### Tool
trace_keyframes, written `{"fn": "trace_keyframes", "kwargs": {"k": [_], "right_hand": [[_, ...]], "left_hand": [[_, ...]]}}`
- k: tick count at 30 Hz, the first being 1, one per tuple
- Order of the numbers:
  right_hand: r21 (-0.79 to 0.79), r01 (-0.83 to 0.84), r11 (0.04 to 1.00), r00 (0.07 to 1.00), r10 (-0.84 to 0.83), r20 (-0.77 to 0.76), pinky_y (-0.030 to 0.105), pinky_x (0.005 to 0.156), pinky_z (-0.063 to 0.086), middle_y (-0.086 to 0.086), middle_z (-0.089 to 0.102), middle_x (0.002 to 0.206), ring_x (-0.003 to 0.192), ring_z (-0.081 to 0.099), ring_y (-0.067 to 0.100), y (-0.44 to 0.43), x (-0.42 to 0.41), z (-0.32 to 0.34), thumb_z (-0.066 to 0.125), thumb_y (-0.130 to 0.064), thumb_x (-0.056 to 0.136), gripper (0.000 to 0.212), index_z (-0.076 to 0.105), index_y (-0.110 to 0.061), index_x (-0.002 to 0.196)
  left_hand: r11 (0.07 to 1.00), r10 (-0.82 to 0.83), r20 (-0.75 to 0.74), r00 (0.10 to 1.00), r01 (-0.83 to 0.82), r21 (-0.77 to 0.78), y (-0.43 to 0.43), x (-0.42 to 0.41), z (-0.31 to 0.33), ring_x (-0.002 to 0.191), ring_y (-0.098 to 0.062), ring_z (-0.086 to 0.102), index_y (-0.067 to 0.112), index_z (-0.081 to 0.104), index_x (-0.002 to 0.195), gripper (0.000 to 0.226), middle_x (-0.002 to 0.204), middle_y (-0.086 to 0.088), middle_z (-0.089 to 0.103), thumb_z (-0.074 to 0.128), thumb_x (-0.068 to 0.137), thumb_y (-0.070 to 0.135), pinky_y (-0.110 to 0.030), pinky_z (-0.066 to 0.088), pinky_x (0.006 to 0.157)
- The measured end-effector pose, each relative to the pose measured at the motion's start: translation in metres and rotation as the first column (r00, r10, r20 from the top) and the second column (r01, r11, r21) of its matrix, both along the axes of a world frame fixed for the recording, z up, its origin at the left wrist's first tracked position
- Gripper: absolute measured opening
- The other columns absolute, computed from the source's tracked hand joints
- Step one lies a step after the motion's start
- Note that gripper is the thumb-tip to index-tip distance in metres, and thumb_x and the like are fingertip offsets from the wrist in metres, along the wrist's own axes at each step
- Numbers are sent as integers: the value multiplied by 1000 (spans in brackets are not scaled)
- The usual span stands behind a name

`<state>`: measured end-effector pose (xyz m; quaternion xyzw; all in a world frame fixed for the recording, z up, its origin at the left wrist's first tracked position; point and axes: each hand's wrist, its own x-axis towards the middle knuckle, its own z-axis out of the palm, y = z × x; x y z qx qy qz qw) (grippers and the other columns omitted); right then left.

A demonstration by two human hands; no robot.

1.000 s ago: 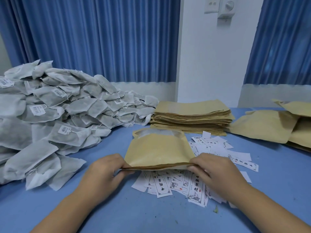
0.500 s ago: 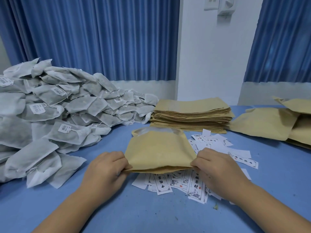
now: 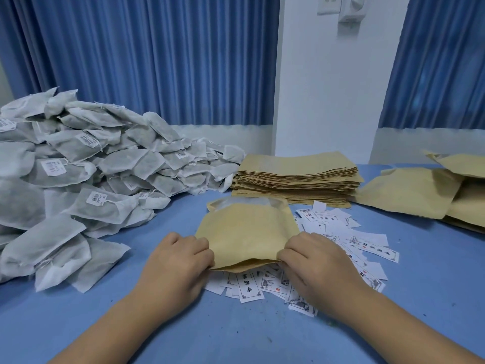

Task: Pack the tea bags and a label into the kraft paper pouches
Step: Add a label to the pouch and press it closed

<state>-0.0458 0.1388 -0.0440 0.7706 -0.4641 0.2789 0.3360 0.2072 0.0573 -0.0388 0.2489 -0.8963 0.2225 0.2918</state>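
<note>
Two hands work one kraft pouch (image 3: pixel 246 232) at table centre. Left hand (image 3: pixel 178 261) pinches the pouch's near left corner, fingers curled over the edge; right hand (image 3: pixel 319 264) pinches the near right corner likewise. Near edge sits slightly off the blue table (image 3: pixel 236 334), bowed between the two grips. Far end of the pouch gapes, pale lining showing. Pouch lies over a scatter of printed labels (image 3: pixel 367 248), which spreads rightward and under the right hand. Tea bags (image 3: pixel 91 179) heaped high at left, touching the flat stack of pouches (image 3: pixel 296 174) behind. Plumper pouches (image 3: pixel 409 195) piled at far right. Blue curtains (image 3: pixel 157 61) behind; wall switch (image 3: pixel 351 7) above.
</note>
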Motion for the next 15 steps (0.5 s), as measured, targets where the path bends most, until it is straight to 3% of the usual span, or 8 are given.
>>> {"fn": "trace_keyframes", "kwargs": {"k": [4,7,11,15], "right_hand": [[-44,-22,999,999,20,-33,31,47,41,2,54,61,53,49,23,-2,6,-1,72,5,63,16,67,-10,65],[-58,-17,998,1000,16,-12,32,47,41,4,53,60,52,46,24,-5,8,-3,71,6,63,15,65,-8,63],[-47,4,999,1000,-4,-5,32,49,41,4,54,64,55,48,25,-4,5,-2,74,-1,69,11,66,-9,67],[-64,-2,998,1000,1,-18,31,50,43,2,57,65,57,51,23,-2,2,1,66,-11,80,12,67,-11,69]], "left_hand": [[993,67,45,997,-71,94,3,-6,2,54,-21,53,18,59,64,26,63,5,53,83,57,12,-32,43,49],[995,46,32,998,-48,88,8,-22,3,56,-20,55,20,62,69,25,66,6,55,85,58,19,-30,43,50],[998,21,47,999,-23,51,10,-38,8,48,-21,51,18,57,57,30,56,4,49,86,53,15,-28,41,44],[996,25,46,999,-29,81,10,-42,9,49,-22,52,18,56,59,31,58,4,50,87,53,15,-28,40,43]]}}
